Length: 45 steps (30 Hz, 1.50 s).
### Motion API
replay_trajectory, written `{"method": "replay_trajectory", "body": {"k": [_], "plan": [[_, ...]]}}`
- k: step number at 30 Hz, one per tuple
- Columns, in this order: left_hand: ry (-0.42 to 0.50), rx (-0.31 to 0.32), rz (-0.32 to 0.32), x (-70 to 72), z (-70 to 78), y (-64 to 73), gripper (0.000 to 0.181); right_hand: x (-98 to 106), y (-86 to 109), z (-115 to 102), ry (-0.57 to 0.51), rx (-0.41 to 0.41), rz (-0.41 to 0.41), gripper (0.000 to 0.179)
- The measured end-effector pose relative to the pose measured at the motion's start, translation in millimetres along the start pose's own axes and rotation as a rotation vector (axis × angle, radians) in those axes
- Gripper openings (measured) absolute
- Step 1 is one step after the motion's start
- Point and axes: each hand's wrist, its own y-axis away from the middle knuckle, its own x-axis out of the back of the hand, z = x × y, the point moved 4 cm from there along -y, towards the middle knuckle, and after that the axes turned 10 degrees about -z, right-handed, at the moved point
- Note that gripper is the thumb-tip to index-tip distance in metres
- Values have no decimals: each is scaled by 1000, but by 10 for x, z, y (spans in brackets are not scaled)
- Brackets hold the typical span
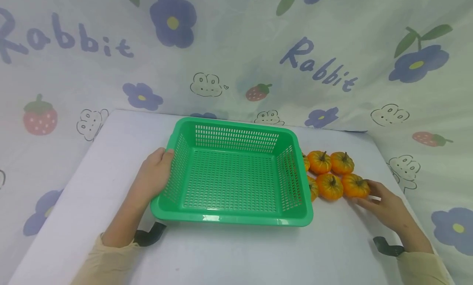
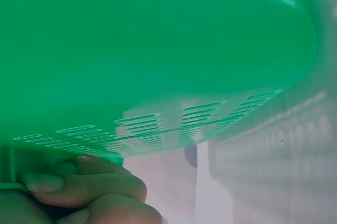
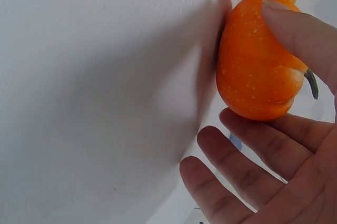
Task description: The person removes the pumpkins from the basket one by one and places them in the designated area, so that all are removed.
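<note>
A green plastic basket point(image 1: 240, 220) with slotted walls and floor stands in the middle of the head view, with nothing inside it. My left hand point(image 1: 152, 176) grips its left rim, thumb on top; in the left wrist view its curled fingers point(image 2: 105, 187) show under the rim. The basket appears raised off the table. At right, my right hand point(image 1: 386, 205) touches the nearest right-hand orange pumpkin point(image 1: 355, 186). In the right wrist view, the thumb lies on one side of this pumpkin point(image 3: 255, 61), the index finger on the other, and the remaining fingers are spread.
Several more small pumpkins point(image 1: 330, 187) stand in two rows on the white table point(image 1: 236, 256), to the right of the basket. Its right wall partly hides the leftmost ones. A patterned cloth point(image 1: 236, 51) hangs behind the table and around its sides.
</note>
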Motion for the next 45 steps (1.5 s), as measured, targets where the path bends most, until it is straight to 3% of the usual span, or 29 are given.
{"method": "replay_trajectory", "body": {"k": [17, 27, 35, 45], "plan": [[-17, 5, -2, -12, 48, -4, 59, -140, 1, 95, 6, -22, -5, 110], [119, 4, -60, -43, -1, -38, 71, -150, -1, 126, -5, -3, 24, 116], [127, 12, -2, -30, 8, -6, 63, -137, 21, 106, -9, -21, 30, 118], [113, 48, 21, -17, 2, 6, 64, -167, -3, 118, -27, -17, 21, 120]]}}
